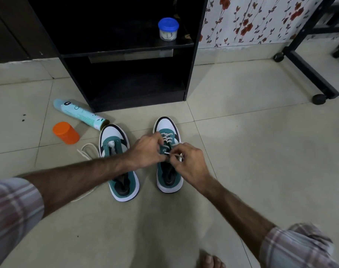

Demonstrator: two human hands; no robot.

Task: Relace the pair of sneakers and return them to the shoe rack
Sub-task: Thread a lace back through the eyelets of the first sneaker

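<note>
Two green-and-white sneakers stand side by side on the tiled floor, toes pointing at the black shoe rack (190, 78). The right sneaker (167, 126) has a white lace (167, 136) threaded through its front eyelets. My left hand (145, 151) grips the sneaker's upper at the eyelet row. My right hand (190, 161) pinches the lace end beside the eyelets. The left sneaker (114, 136) has no lace in it. A loose white lace (86, 150) lies on the floor to its left, partly hidden under my left forearm.
A pale blue spray can (79, 114) lies on its side by the rack's left foot, with an orange cap (66, 133) near it. A blue-lidded jar (168, 29) sits on the rack's shelf. A wheeled black frame (308, 70) stands at the right. My bare toes (211, 261) show below.
</note>
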